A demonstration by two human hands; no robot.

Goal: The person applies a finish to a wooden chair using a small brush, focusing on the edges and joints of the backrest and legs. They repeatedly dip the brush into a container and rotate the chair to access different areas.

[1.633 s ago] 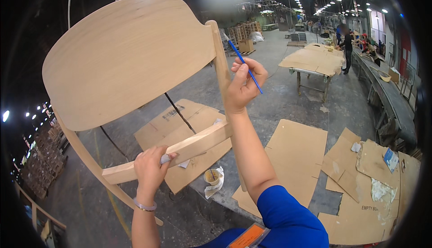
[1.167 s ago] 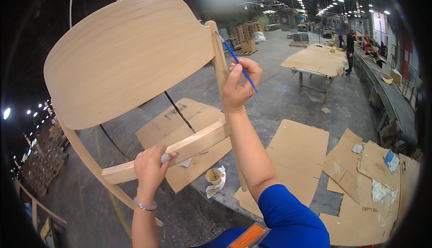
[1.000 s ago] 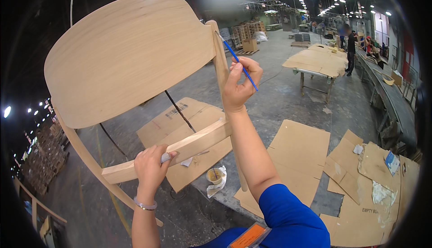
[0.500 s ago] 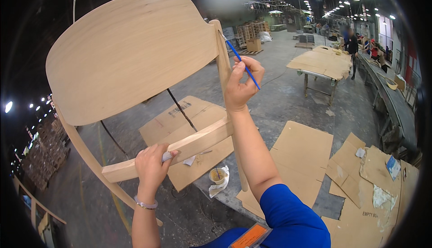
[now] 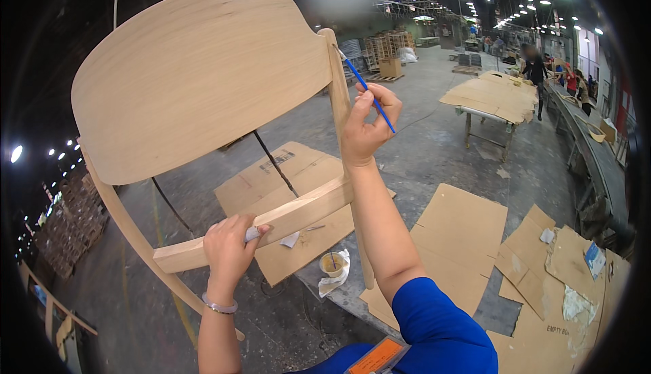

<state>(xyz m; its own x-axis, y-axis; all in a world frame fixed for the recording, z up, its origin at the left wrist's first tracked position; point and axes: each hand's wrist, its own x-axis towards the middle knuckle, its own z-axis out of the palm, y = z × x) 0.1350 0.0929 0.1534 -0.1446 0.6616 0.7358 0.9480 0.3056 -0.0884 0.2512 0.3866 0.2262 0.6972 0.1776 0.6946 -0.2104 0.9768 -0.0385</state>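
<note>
A pale wooden chair frame (image 5: 203,82) with a broad curved backrest fills the left half, held tilted in front of me. My left hand (image 5: 229,246) is closed round its lower rail (image 5: 308,209), left of the middle. A small whitish wad (image 5: 251,233) shows by that thumb; whether it is paper or cloth I cannot tell. In a pinch, my right hand (image 5: 368,128) holds a thin blue paintbrush (image 5: 368,89). Its bristles touch, or nearly touch, the top of the right post (image 5: 328,43), beside the backrest's edge.
A plastic cup (image 5: 331,264) of yellowish stuff stands on white paper at the grey table's edge (image 5: 369,311). Cardboard sheets (image 5: 447,238) lie below and to the right. Farther off are a cardboard-topped table (image 5: 491,96), a conveyor (image 5: 593,150) and a person in dark clothes (image 5: 534,69).
The view has shifted slightly, so the background sits a little farther right. Both hands keep their grips, and the brush tip stays at the top of the right post.
</note>
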